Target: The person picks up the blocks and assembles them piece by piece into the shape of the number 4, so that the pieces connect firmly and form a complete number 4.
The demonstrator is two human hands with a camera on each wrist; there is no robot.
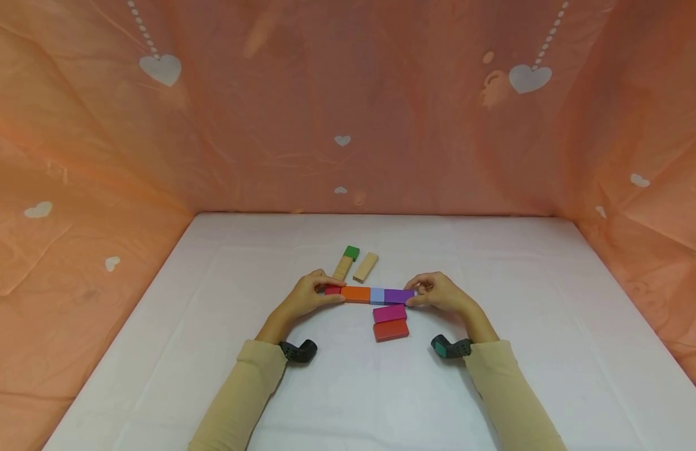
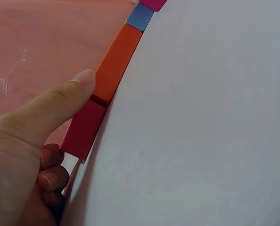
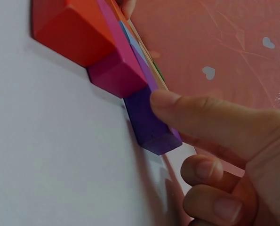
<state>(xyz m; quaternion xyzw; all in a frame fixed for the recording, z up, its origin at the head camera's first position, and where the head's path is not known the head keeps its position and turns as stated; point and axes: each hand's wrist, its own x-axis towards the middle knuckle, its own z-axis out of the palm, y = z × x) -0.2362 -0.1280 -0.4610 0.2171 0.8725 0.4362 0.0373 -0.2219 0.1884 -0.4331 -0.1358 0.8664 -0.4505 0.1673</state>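
Dim wrist views — perhaps slightly soft

White tabletop | middle: coloured block row lay left-to-right | near: magenta block, red block | far: two wooden blocks, green block

You face a white-covered table; creased orange-pink sheeting, marked with pale hearts, stands behind the table and along its left and right sides.

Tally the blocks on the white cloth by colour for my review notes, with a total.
Plain wood blocks: 2
Green block: 1
Crimson block: 1
Orange block: 1
Light blue block: 1
Purple block: 1
Magenta block: 1
Red block: 1
Total visible: 9
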